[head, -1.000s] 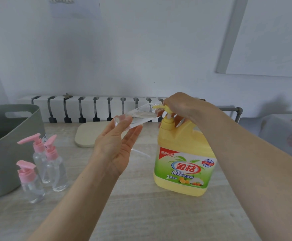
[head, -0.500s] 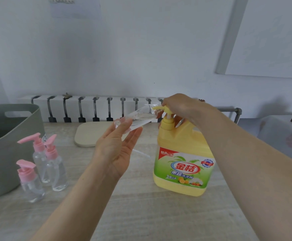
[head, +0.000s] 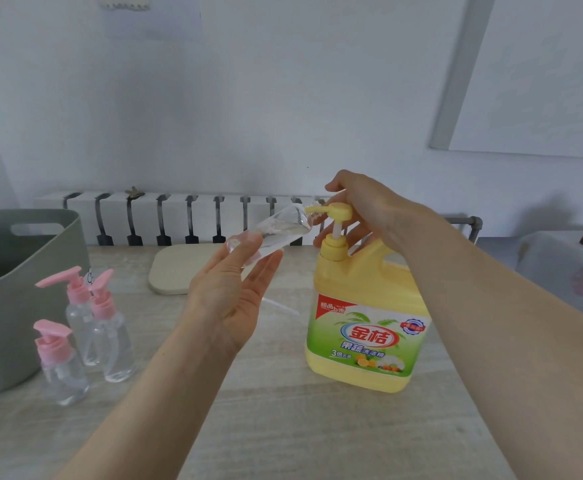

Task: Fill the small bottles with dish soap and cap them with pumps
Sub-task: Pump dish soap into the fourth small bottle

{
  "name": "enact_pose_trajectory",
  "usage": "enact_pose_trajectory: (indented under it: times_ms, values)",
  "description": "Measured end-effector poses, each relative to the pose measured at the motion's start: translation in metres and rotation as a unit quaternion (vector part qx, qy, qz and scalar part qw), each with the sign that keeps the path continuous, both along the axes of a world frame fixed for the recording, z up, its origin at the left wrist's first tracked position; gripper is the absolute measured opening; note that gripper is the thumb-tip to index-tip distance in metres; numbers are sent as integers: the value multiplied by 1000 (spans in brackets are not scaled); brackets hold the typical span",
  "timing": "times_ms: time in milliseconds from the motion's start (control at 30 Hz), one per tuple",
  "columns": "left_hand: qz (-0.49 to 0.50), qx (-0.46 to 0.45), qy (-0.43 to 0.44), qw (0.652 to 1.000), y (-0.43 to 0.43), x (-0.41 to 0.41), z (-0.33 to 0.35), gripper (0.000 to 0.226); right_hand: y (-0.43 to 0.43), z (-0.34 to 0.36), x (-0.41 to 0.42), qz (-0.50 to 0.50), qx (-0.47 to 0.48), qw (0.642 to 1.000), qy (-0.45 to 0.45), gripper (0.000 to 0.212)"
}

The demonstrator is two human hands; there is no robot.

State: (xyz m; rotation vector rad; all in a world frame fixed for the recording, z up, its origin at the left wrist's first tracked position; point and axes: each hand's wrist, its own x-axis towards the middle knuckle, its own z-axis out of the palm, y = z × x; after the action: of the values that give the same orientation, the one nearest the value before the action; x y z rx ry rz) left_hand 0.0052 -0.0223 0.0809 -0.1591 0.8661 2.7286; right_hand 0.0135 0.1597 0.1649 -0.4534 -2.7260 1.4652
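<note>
My left hand (head: 229, 299) holds a small clear uncapped bottle (head: 276, 230) tilted, its mouth against the spout of the yellow pump (head: 335, 213) on the big yellow dish soap jug (head: 366, 327). The pump head stands raised, showing its white stem. My right hand (head: 369, 209) curls over and behind the pump head. Three small clear bottles with pink pumps (head: 85, 327) stand at the left of the table. A thin white pump tube (head: 281, 306) lies on the table behind my left hand; its pump head is hidden.
A grey plastic basket (head: 9, 306) stands at the far left, close to the capped bottles. A pale wooden board (head: 175, 268) lies at the back of the table, in front of a white radiator (head: 186, 216). A covered surface (head: 560, 268) is at the right.
The jug's pump head has come up from its pressed position, and my right hand rose with it. The tilted bottle stays at the spout.
</note>
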Motion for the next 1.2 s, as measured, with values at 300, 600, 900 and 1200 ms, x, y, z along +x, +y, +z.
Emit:
enact_pose_trajectory:
  times_ms: [300,600,900,1200]
  values:
    - [-2,2,4,1000,1,3,1,29,-7,-4,-3,-33,118,992,2,62]
    - [-1,0,0,1000,1,0,-3,38,-15,5,-2,-4,218,973,-77,43]
    - [-10,8,8,1000,1,0,-7,46,-21,4,-10,9,274,957,-99,30]
    - [-9,6,2,1000,2,3,-4,34,-4,-9,-11,-31,154,988,4,58]
